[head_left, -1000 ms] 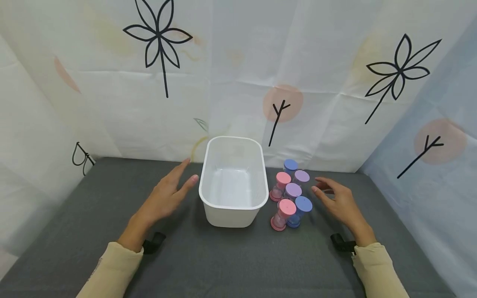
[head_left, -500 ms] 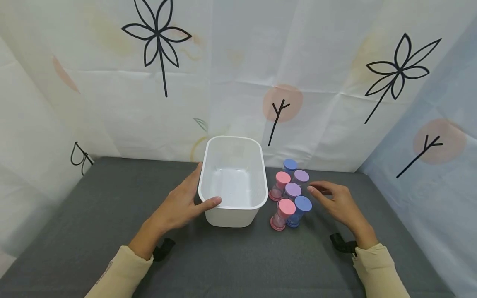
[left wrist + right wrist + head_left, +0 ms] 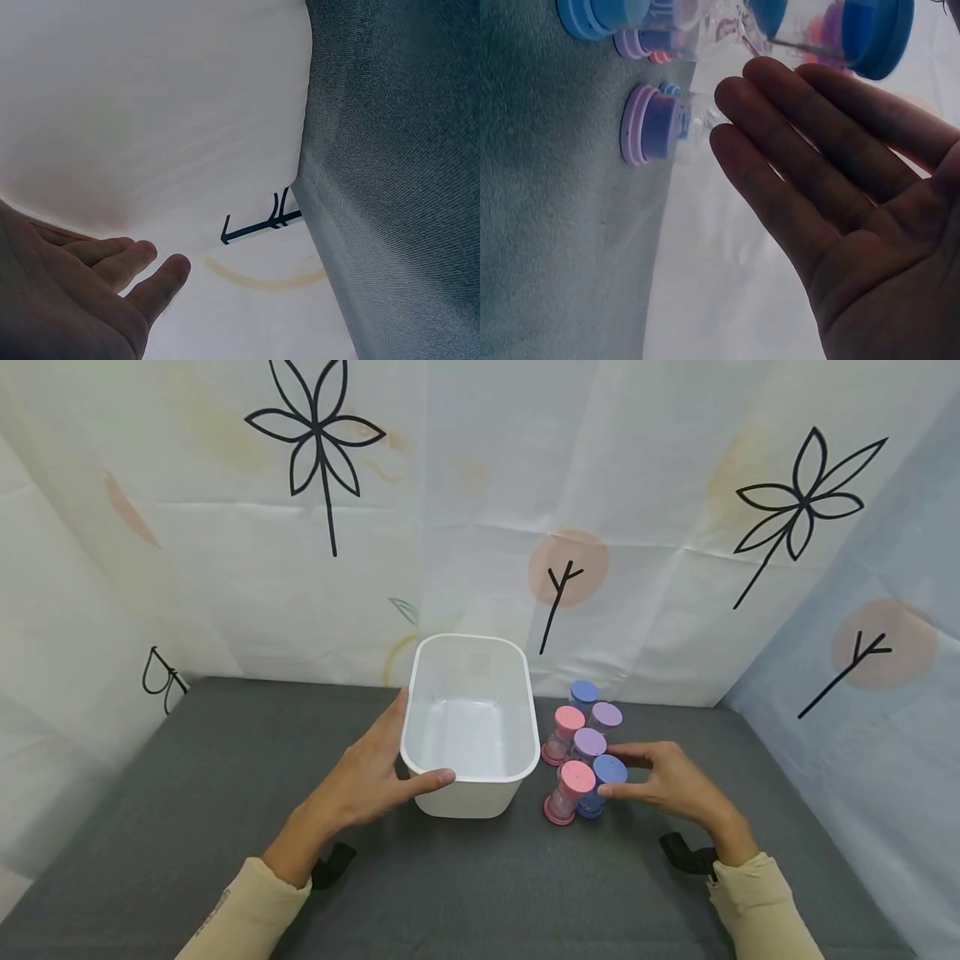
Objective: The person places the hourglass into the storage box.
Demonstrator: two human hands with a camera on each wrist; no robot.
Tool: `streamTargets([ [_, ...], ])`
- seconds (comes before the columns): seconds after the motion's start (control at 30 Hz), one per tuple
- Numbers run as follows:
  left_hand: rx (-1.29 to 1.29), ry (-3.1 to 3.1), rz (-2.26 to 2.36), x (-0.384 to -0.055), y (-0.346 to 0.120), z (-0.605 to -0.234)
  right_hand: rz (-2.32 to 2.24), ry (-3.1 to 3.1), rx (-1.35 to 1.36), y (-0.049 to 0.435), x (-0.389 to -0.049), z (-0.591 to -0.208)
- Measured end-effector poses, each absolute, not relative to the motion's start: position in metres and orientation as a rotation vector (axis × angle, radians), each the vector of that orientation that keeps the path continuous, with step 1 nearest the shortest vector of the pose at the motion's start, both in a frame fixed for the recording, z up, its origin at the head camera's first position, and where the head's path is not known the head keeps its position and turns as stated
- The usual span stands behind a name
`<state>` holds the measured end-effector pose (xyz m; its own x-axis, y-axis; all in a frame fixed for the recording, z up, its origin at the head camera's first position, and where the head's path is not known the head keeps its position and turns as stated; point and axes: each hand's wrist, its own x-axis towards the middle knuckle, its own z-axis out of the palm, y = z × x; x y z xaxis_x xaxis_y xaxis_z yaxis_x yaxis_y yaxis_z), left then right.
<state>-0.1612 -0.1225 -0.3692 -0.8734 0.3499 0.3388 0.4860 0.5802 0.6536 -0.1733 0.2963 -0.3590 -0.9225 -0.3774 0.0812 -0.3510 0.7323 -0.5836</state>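
Note:
A deep white plastic bin [image 3: 468,799] stands on the grey cloth. My left hand [image 3: 358,787] rests against its left side, with the thumb lying across the near rim; in the left wrist view the fingers [image 3: 161,285] reach out nearly straight along the bin's wall [image 3: 172,97]. To the right of the bin stands a cluster of sand timers with pink, lilac and blue caps. My right hand [image 3: 671,783] is at the nearer blue sand timer [image 3: 611,770], thumb on its near side and fingers behind it. Those fingers [image 3: 802,142] look straight in the right wrist view.
Two pink sand timers [image 3: 577,778], two lilac ones [image 3: 590,742] and another blue one [image 3: 584,692] crowd beside the nearer blue timer. A patterned white curtain [image 3: 480,527] hangs behind and beside the grey-covered table [image 3: 480,893].
My left hand has moved right onto the bin, its thumb coming over the near rim. The right hand has shifted left and nearer, reaching around the nearer blue sand timer.

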Motion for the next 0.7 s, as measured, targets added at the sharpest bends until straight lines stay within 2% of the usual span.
streamTargets([
  [0.7, -0.740, -2.627, -1.170, -0.1620, -0.1237, -0.3681, -0.965, 2.908, -0.668, 0.2903, -0.1684, -0.3527],
])
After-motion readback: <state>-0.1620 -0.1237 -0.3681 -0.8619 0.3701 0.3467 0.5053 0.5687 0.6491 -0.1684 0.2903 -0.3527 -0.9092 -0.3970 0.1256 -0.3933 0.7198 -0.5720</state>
